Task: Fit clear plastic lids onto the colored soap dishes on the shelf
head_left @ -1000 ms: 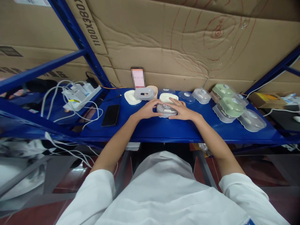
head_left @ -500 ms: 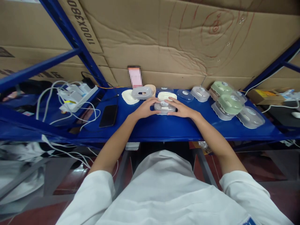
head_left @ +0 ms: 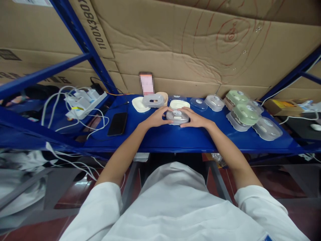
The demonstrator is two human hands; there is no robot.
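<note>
A grey soap box with a clear lid (head_left: 177,117) sits on the blue shelf in front of me, a round sticker on its top. My left hand (head_left: 160,117) curves around its left end, thumb at the near side. Around the right end wraps my right hand (head_left: 192,118), its thumb also at the near edge. Just behind the box lies a cream dish (head_left: 179,104). To the left are a white dish (head_left: 139,104), a grey tray with a slot (head_left: 153,100) and a peach piece (head_left: 164,97) partly hidden behind it.
Clear lids (head_left: 199,104) and another lidded soap box (head_left: 214,102) lie at the back right. Green and grey soap boxes (head_left: 247,113) are piled farther right. A black phone (head_left: 117,124) and a power strip with white cables (head_left: 85,103) are at left; a second phone (head_left: 146,83) leans against the cardboard.
The view has tilted slightly, so everything sits a little lower in it. Both hands keep the same grasp around the soap box.
</note>
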